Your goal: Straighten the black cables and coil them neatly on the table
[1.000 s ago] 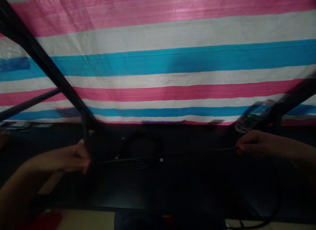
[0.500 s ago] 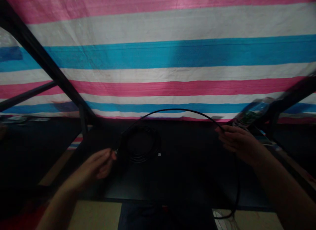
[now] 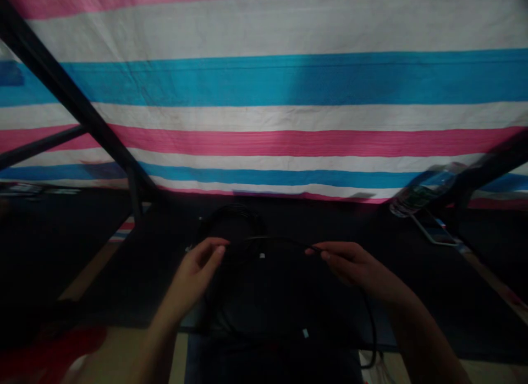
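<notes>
A black cable (image 3: 284, 240) arches between my two hands above a dark table (image 3: 284, 290). My left hand (image 3: 193, 276) is closed in a pinch at the cable's left side, its thumb against the fingers. My right hand (image 3: 357, 263) grips the cable between thumb and fingers, and a length hangs from it past the table's front edge. Behind my left hand lies a coiled black cable (image 3: 231, 210), partly covered by it. More dark strands droop below my left hand, blurred. A small white tag (image 3: 305, 333) shows near the front edge.
At the back right a clear bottle (image 3: 427, 191) lies tilted beside a phone (image 3: 435, 230). Dark metal frame bars (image 3: 88, 111) slant up on both sides. A striped sheet (image 3: 264, 81) hangs behind the table. Something red (image 3: 53, 351) is at lower left.
My hands have come closer together, left moving right and right moving left and down. The cable's arch is lower and shorter. Strands and a white tag now show below my left hand.
</notes>
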A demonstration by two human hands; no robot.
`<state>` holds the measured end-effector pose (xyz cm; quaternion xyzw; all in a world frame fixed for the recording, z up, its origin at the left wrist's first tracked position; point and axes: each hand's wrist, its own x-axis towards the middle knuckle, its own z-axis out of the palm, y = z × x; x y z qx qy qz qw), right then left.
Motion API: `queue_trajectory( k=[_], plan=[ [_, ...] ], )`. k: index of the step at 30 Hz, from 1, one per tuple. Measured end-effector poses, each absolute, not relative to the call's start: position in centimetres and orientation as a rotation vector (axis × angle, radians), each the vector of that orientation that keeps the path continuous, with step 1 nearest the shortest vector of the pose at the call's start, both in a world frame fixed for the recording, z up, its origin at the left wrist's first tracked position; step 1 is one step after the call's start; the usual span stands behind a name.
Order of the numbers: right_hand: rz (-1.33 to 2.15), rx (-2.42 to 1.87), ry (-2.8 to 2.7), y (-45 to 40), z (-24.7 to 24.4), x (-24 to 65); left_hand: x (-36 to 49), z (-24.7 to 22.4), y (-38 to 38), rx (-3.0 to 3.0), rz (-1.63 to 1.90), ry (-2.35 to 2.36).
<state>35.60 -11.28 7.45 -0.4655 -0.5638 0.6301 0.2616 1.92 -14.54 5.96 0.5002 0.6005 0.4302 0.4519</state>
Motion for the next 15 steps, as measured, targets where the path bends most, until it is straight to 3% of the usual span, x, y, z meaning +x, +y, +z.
queue_trajectory(
  k=[3,8,15],
  plan=[
    [1.613,-1.22,-1.879,-11.3,9.0,34.6,3.8,9.0,-14.5,1.536,0.755,1.393],
    [1.531,-1.115,-2.089,-11.0,10.1,33.4,6.8,11.0,-14.3,1.797,0.605,1.343],
    [1.846,-1.393,-1.939,-10.7,8.2,40.9,-7.1,10.4,-15.5,1.507,0.704,1.99]
  ],
)
